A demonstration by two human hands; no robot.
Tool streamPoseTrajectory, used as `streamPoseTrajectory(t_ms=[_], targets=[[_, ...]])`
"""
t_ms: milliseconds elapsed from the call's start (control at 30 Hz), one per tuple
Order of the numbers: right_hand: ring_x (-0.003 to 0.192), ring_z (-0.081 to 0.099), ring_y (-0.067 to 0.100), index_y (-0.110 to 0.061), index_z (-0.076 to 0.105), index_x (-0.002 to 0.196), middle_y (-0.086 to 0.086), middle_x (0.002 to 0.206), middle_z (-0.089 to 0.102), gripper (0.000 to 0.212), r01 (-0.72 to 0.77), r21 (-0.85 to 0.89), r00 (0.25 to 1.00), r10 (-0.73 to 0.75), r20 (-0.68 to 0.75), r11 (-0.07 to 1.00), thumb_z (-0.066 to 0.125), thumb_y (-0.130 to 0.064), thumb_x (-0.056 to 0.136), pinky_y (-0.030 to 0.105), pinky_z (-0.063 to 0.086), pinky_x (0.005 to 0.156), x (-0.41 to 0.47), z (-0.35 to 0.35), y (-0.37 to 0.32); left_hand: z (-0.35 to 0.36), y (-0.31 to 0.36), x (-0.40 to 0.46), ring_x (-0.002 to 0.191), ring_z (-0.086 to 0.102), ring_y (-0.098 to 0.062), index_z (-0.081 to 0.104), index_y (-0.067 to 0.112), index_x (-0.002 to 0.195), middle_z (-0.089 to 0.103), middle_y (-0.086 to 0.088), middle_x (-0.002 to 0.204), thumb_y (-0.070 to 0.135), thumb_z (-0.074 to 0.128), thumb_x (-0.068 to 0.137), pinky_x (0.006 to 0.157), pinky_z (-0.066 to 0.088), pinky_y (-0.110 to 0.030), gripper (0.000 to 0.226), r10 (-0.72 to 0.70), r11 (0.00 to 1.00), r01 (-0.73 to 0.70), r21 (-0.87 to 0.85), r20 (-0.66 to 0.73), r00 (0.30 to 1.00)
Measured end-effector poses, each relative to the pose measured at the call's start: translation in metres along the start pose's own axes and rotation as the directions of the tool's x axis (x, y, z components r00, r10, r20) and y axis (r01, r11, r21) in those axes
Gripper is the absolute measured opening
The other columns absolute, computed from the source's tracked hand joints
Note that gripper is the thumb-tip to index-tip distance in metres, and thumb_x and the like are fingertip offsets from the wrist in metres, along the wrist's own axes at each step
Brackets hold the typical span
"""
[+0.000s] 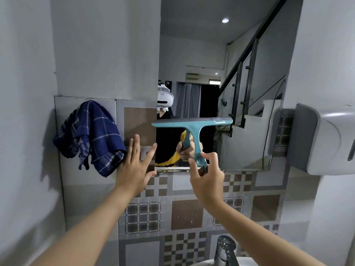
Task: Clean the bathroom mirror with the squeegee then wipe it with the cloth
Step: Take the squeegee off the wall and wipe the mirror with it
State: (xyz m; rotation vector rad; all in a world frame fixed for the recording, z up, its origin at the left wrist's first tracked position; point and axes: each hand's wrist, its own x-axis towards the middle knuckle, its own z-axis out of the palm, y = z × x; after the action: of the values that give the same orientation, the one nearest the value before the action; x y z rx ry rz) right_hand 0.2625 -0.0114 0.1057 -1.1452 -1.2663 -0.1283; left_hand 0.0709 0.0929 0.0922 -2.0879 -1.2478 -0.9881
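While the right hand point(206, 176) pinches the teal squeegee point(193, 129) by its handle, blade against the lower mirror point(211, 54), the left hand point(134, 167) rests spread and empty on the tiles point(187, 212). Squeegeeing looks underway; the next stroke needs even pressure. The blue cloth point(90, 135) hangs untouched beside the mirror.

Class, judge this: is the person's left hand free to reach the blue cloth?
Probably yes: the left hand is open and empty, right beside the blue cloth hanging on the wall, with nothing between.

Chrome faucet point(226, 250), patterned tiles point(186, 214), perhaps a dispenser point(324, 139).
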Motion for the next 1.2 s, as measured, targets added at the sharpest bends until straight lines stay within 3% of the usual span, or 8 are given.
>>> streamPoseTrajectory(t_ms=[133, 233, 400, 533, 667, 867, 1067, 1200], targets=[[0.048, 0.051, 0.001, -0.009, 0.056, 0.104, -0.017, 0.059, 0.046, 0.024, 0.124, -0.067, 0.992, -0.122, 0.04, 0.99, 0.071, -0.016, 0.086, 0.009, 0.032, 0.038, 0.016, -0.023, 0.011, 0.004, -0.005, 0.0, 0.144, 0.01, -0.04, 0.019, 0.031, 0.149, 0.001, -0.022, 0.157, 0.05, 0.069, 0.075, 0.088, 0.05, -0.054, 0.091, 0.038, 0.999, -0.038, 0.023, -0.021, 0.999], [0.045, 0.047, 0.007, -0.009, 0.058, 0.103, -0.014, 0.057, 0.049, 0.025, 0.194, -0.111, 0.98, -0.187, 0.064, 0.975, 0.073, -0.017, 0.085, 0.01, 0.033, 0.039, 0.026, -0.034, 0.019, 0.005, -0.008, -0.002, 0.143, 0.015, -0.042, 0.025, 0.029, 0.148, 0.005, -0.024, 0.156, 0.051, 0.068, 0.076, 0.078, 0.054, -0.053, 0.086, 0.061, 0.997, -0.059, 0.046, -0.029, 0.998], [0.045, 0.057, 0.021, -0.01, 0.062, 0.106, 0.002, 0.06, 0.063, 0.029, 0.297, -0.198, 0.954, -0.28, 0.11, 0.934, 0.075, -0.021, 0.083, 0.036, 0.051, 0.039, 0.043, -0.055, 0.034, 0.008, -0.011, -0.002, 0.142, 0.016, -0.042, 0.021, 0.03, 0.148, 0.005, -0.024, 0.156, 0.059, 0.051, 0.084, 0.076, 0.055, -0.052, 0.076, 0.076, 0.994, -0.073, 0.085, -0.029, 0.997], [0.042, 0.054, 0.021, -0.011, 0.063, 0.106, 0.001, 0.059, 0.061, 0.031, 0.353, -0.263, 0.934, -0.324, 0.149, 0.898, 0.076, -0.023, 0.082, 0.035, 0.049, 0.037, 0.054, -0.076, 0.047, 0.008, -0.011, -0.001, 0.143, 0.015, -0.04, 0.02, 0.031, 0.148, 0.005, -0.023, 0.157, 0.062, 0.036, 0.084, 0.077, 0.054, -0.051, 0.073, 0.064, 0.994, -0.061, 0.096, -0.025, 0.998], [0.041, 0.044, 0.008, -0.011, 0.064, 0.105, -0.013, 0.056, 0.05, 0.03, 0.354, -0.319, 0.934, -0.315, 0.168, 0.879, 0.077, -0.024, 0.08, 0.022, 0.038, 0.039, 0.061, -0.102, 0.066, 0.008, -0.01, -0.002, 0.144, 0.011, -0.039, 0.016, 0.032, 0.149, 0.001, -0.023, 0.157, 0.062, 0.034, 0.084, 0.077, 0.055, -0.05, 0.074, 0.069, 0.993, -0.067, 0.093, -0.021, 0.997], [0.044, 0.055, 0.024, -0.008, 0.064, 0.104, 0.002, 0.065, 0.063, 0.037, 0.356, -0.359, 0.934, -0.311, 0.177, 0.863, 0.07, -0.033, 0.078, 0.039, 0.051, 0.038, 0.065, -0.146, 0.095, 0.007, -0.009, -0.001, 0.144, 0.012, -0.04, 0.021, 0.03, 0.148, 0.002, -0.025, 0.157, 0.063, 0.031, 0.084, 0.08, 0.054, -0.052, 0.073, 0.065, 0.992, -0.064, 0.108, -0.007, 0.998], [0.045, 0.054, 0.022, -0.008, 0.063, 0.103, 0.001, 0.065, 0.06, 0.043, 0.312, -0.389, 0.95, -0.282, 0.135, 0.867, 0.064, -0.042, 0.077, 0.036, 0.052, 0.04, 0.064, -0.181, 0.118, 0.006, -0.007, -0.001, 0.144, 0.011, -0.04, 0.025, 0.028, 0.148, 0.006, -0.026, 0.156, 0.061, 0.03, 0.084, 0.079, 0.053, -0.055, 0.072, 0.07, 0.991, -0.069, 0.114, -0.006, 0.998], [0.052, 0.061, 0.026, -0.006, 0.062, 0.103, 0.009, 0.076, 0.067, 0.04, 0.246, -0.378, 0.969, -0.227, 0.094, 0.892, 0.068, -0.035, 0.076, 0.04, 0.058, 0.047, 0.055, -0.19, 0.131, 0.006, -0.007, -0.001, 0.144, 0.01, -0.039, 0.027, 0.027, 0.147, 0.006, -0.026, 0.156, 0.061, 0.028, 0.084, 0.079, 0.052, -0.056, 0.071, 0.065, 0.99, -0.063, 0.122, -0.009, 0.998]])
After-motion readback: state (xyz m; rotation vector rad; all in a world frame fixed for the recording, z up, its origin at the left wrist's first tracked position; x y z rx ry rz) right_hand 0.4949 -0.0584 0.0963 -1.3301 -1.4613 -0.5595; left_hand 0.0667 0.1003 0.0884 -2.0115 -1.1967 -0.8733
